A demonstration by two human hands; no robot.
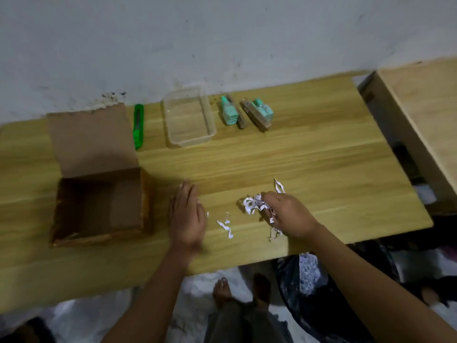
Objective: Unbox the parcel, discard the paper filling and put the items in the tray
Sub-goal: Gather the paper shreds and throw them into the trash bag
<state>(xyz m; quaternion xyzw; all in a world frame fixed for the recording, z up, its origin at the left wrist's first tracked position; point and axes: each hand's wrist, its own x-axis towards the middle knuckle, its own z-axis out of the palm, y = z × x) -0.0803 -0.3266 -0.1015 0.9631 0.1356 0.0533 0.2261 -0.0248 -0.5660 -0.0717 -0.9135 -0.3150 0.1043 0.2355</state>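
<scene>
Now: cardboard box [99, 191] open on left of wooden tabletop [296, 157], flap up and leaning back, inside looks empty. Green utility knife [138, 126] just right of flap, near wall. Clear plastic tray [189, 117] right of knife, nothing in it. Two mint-green items right of tray, outside it: first green item [228, 111] just beside tray, second green item [259, 112] just beyond; exact type unclear, blurred. Left hand [188, 216] flat, fingers extended and together, palm down over tabletop right of box, grasping nothing; motion-blurred. Right hand [286, 214] curled down onto small pile of white paper shreds [252, 204] near front-centre of tabletop, fingers touching pile; firm grip or just raking, cannot tell. Loose strips [226, 226] lying between hands, one stray strip [279, 185] just behind right hand. Dark plastic bag [306, 278] on floor below front edge of tabletop, under right forearm, white shreds visible in it. Bare feet [222, 290] on floor beside bag.
</scene>
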